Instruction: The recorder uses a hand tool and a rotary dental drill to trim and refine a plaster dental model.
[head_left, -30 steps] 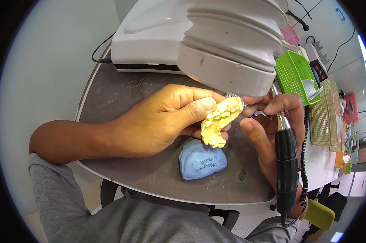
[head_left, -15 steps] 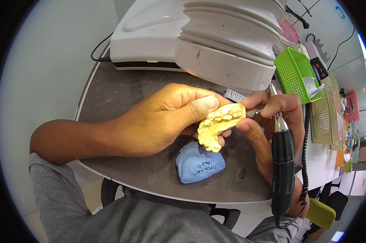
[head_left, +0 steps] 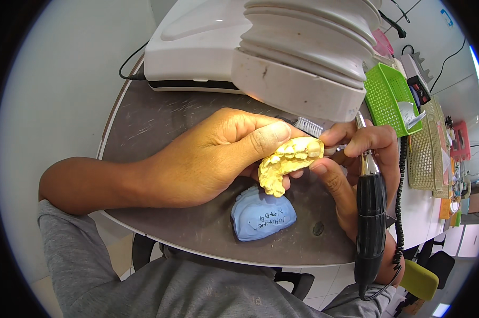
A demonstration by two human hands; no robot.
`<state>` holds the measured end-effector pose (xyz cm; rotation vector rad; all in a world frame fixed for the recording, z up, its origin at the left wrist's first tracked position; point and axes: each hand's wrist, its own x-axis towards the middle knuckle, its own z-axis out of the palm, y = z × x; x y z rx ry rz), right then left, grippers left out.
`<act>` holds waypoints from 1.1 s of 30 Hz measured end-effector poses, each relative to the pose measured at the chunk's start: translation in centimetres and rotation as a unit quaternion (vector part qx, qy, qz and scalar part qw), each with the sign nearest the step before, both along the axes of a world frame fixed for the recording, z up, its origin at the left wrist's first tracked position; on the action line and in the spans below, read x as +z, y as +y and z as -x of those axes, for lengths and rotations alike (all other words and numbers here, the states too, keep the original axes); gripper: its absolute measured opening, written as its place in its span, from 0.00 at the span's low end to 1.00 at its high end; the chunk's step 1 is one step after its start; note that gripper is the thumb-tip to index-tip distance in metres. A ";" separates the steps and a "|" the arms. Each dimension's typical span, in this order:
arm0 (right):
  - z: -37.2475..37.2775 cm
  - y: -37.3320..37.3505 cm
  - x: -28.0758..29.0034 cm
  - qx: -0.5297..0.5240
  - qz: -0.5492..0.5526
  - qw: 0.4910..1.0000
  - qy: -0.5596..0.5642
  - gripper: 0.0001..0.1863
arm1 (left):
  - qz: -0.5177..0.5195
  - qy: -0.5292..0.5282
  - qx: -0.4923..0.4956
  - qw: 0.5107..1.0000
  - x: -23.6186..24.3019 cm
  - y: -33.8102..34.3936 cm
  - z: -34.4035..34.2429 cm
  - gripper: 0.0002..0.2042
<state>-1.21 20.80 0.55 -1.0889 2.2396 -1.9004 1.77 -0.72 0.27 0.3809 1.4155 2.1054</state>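
A yellow plaster dental cast point(head_left: 289, 159) with a curved row of teeth is held up over the table. My left hand point(head_left: 218, 153) grips its left side, thumb on top and fingertips showing beneath. My right hand point(head_left: 356, 159) is closed around a black and silver dental handpiece point(head_left: 370, 212), whose rear end points down toward me. The right thumb and fingertips also touch the right end of the cast. The handpiece's working tip is hidden. Below the cast, a blue plaster dental model point(head_left: 263, 214) with handwriting on it lies on the table.
A white suction hood point(head_left: 297, 79) with a ribbed hose hangs just above the hands, beside a white machine point(head_left: 197, 47). Behind the fingers lies a white-bristled brush point(head_left: 308, 127). Green basket point(head_left: 382, 93) and beige basket point(head_left: 424, 153) stand at right. A coiled cord point(head_left: 401, 196) runs past the handpiece.
The cast has tilted slightly, its toothed right end shifting a little to the right. My left thumb has slid slightly right and up. The handpiece stays in my right hand.
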 end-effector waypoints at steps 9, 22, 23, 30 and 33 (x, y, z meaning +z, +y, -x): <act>0.1 -0.3 0.0 -0.055 0.052 0.997 0.002 0.21 | -0.036 -0.019 0.053 0.998 0.2 0.1 0.0 0.24; 0.2 -0.5 -0.2 -0.041 0.058 0.996 -0.061 0.22 | 0.037 0.054 0.135 0.989 0.3 -0.1 -0.3 0.22; 0.4 -0.6 -0.3 -0.037 0.058 0.996 -0.054 0.22 | 0.026 0.044 0.136 0.989 0.4 -0.1 -0.2 0.23; 0.1 -0.4 -0.2 -0.022 0.060 0.997 -0.050 0.18 | 0.009 0.049 0.145 0.988 0.6 0.2 -0.6 0.25; 0.0 -0.4 0.0 -0.019 0.054 0.997 -0.042 0.18 | 0.012 0.052 0.138 0.989 0.8 0.1 -0.8 0.25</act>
